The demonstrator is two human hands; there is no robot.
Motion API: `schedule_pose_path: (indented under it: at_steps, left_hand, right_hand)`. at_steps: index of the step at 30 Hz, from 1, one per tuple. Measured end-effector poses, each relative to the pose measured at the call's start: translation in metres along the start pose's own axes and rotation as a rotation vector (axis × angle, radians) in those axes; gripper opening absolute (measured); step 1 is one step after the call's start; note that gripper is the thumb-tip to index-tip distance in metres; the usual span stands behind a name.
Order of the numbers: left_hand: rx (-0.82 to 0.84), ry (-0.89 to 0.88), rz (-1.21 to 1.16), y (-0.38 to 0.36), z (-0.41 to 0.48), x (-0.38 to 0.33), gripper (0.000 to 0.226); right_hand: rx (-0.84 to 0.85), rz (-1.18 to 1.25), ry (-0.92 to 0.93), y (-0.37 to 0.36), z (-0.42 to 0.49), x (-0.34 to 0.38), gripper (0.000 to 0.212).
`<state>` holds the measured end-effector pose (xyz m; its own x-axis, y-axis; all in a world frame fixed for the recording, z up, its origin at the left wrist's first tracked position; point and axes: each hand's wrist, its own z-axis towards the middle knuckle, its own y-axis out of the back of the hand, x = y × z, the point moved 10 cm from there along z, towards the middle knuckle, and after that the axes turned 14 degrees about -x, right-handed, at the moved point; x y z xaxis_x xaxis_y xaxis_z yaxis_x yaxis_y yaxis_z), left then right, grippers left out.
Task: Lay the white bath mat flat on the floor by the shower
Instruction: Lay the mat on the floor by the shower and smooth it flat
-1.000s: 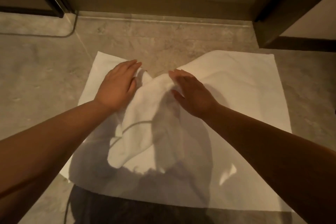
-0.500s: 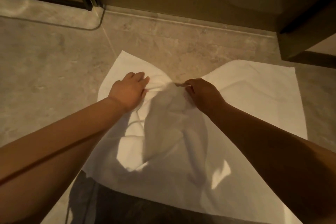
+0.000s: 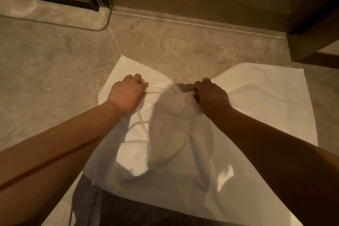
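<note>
Lying on the grey stone floor [image 3: 55, 71] near the shower threshold [image 3: 183, 22], the white bath mat [image 3: 256, 108] seems to run its long axis left to right, far corners pointing toward the shower. The middle of its far edge is bunched into a raised fold running back toward the person. The left hand [image 3: 126, 93] clenches that edge left of the fold; the right hand [image 3: 211, 95] grips it on the right
</note>
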<state>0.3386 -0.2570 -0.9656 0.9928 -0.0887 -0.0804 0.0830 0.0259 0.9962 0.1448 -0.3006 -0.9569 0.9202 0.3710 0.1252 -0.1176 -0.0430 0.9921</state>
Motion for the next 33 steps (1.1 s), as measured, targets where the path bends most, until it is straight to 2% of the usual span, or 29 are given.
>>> schedule_pose_path:
  at_steps: [5,8,10,13,16,19,23,29,33]
  left_hand:
    - [-0.171,0.038,-0.086,0.03,-0.004,0.024,0.028]
    - [-0.238,0.097,-0.093,0.037,-0.004,0.041,0.035]
    - [-0.24,0.129,-0.091,0.032,-0.004,0.047,0.045]
    - [-0.136,0.149,-0.061,0.011,-0.007,0.049,0.06]
    - [0.065,0.139,-0.044,-0.022,-0.016,0.045,0.071]
    - [0.197,0.148,-0.011,-0.038,-0.02,0.047,0.082]
    - [0.306,0.188,0.031,-0.041,-0.012,0.06,0.097]
    - [0.349,0.28,0.033,-0.038,-0.005,0.071,0.12]
    - [0.315,0.289,0.11,-0.034,-0.002,0.071,0.119]
  right_hand:
    - [-0.232,0.168,-0.046,0.033,0.006,-0.002,0.006]
    - [-0.354,0.278,-0.107,0.048,0.012,-0.001,0.003]
    - [-0.37,0.342,-0.121,0.046,0.015,0.002,0.009]
    - [-0.236,0.357,-0.045,0.021,0.014,0.013,0.033]
    - [0.048,0.09,0.071,-0.027,0.003,0.018,0.059]
    - [0.126,0.06,0.059,-0.047,-0.009,0.016,0.072]
    - [0.191,0.068,0.017,-0.058,-0.027,0.013,0.076]
    - [0.236,0.03,0.013,-0.058,-0.04,0.014,0.072]
    - [0.233,0.018,0.015,-0.057,-0.042,0.014,0.071]
